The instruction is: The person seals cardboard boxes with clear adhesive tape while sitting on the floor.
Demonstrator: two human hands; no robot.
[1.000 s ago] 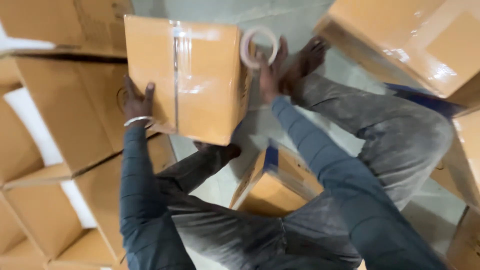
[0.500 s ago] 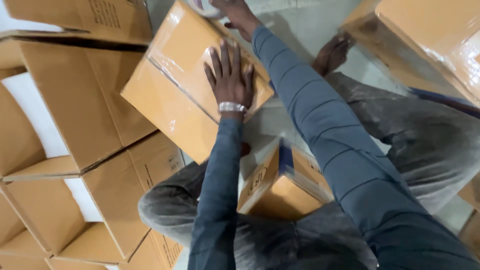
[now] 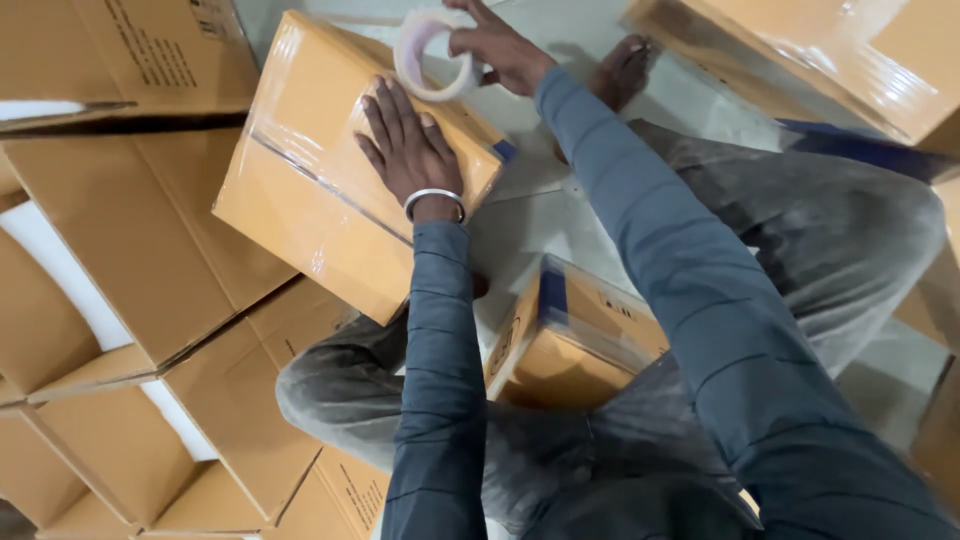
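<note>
Two hands | left hand (image 3: pixel 412 155) flat on box (image 3: pixel 320 200) | right hand (image 3: pixel 500 45) grip holds one tape roll (image 3: pixel 432 55)

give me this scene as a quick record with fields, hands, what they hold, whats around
left hand: flat, palm down on the box
right hand: grips the tape roll at the box's far edge
box: shiny brown carton, tilted, a tape seam along its top
wristband: metal, on the left wrist
small box: between the legs, blue tape on its top edge
flat cartons: stacked at left
wrapped cartons: upper right
foot: bare, on the floor
</note>
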